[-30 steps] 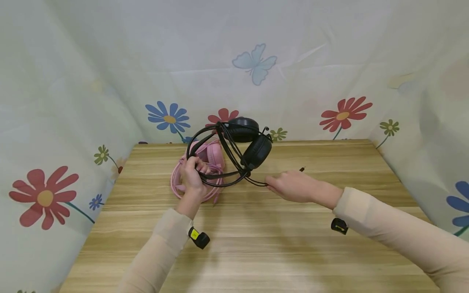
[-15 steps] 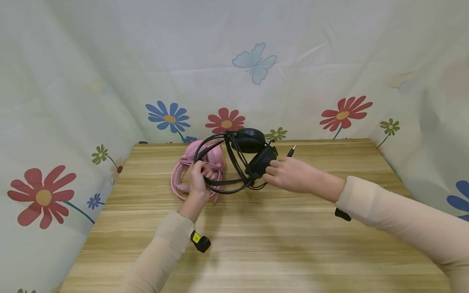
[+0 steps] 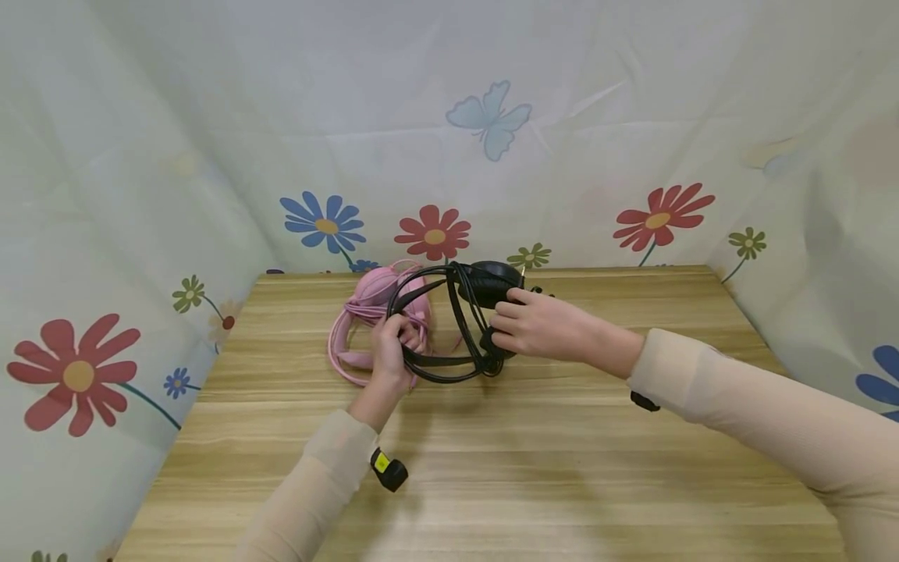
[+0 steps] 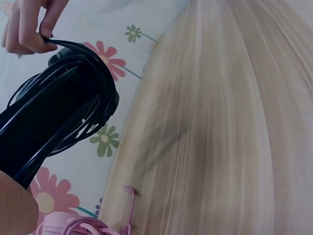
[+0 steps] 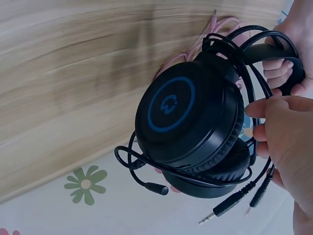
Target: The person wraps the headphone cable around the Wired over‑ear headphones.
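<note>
My left hand (image 3: 392,355) grips the headband of a black headset (image 3: 486,284), lifted off the table. Its black cable is looped round the headband and ear cups. At the ear cups, my right hand (image 3: 544,324) pinches the cable between thumb and fingers. The right wrist view shows one ear cup (image 5: 171,105) with a blue ring and logo, plus a thin microphone boom (image 5: 156,188). Two jack plugs (image 5: 228,202) stick out below the right hand there. Behind my left hand, a pink headset (image 3: 374,287) with a coiled pink cable lies on the table.
The wooden table (image 3: 562,468) spreads below both arms. A white cloth with printed flowers and a butterfly (image 3: 489,121) hangs behind the table and at both sides. Small black cameras (image 3: 389,470) are strapped to the wrists.
The black headset has moved lower and slightly right in my left hand. My right hand has come in from the right to the ear cups, bringing the cable's plug end with it.
</note>
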Demonstrator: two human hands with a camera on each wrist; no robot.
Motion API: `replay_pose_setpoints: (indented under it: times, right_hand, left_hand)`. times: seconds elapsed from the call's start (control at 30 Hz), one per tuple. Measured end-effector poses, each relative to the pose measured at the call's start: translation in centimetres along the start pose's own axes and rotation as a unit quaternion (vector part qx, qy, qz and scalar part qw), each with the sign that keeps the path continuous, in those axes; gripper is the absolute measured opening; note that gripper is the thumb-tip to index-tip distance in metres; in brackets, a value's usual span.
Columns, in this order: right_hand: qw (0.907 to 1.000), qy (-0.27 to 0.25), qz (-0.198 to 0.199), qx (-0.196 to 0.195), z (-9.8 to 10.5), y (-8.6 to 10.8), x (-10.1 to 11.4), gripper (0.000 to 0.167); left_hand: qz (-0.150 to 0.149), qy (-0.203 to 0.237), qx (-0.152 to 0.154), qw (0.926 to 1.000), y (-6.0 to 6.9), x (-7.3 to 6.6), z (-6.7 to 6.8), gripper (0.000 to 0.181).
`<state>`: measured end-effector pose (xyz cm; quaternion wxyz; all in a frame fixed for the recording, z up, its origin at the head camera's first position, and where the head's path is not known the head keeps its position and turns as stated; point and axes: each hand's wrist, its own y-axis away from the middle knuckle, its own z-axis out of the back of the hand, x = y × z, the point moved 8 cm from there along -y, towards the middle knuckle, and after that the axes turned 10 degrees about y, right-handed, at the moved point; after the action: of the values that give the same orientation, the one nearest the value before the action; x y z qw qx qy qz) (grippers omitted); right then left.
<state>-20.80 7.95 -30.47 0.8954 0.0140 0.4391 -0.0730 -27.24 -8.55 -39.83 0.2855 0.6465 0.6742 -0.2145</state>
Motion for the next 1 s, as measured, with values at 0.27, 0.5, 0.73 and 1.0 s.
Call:
replay_pose_setpoints:
  times: [0.27, 0.5, 0.73, 1.0]
  right_hand:
    - [1.0000, 0.002, 0.009, -0.003, -0.3, -0.7, -0.3, 0.012]
    - [0.9999, -0.006, 0.007, -0.013, -0.3, -0.9, -0.2, 0.010]
    - [0.9997, -0.022, 0.003, -0.013, -0.6, -0.5, 0.3, 0.008]
    - [0.9978, -0.051, -0.005, -0.041, -0.8, 0.0, 0.9, 0.022]
  left_hand:
    - [0.049, 0.035, 0.011, 0.9981, 0.2, 1.1, -0.2, 0.031]
    - [0.068, 0.047, 0.027, 0.9963, 0.5, 1.6, -0.3, 0.032]
    - [0.059, 0.043, 0.047, 0.9962, 0.7, 1.5, -0.4, 0.035]
    - [0.046, 0.040, 0.032, 0.9976, 0.6, 1.4, -0.1, 0.031]
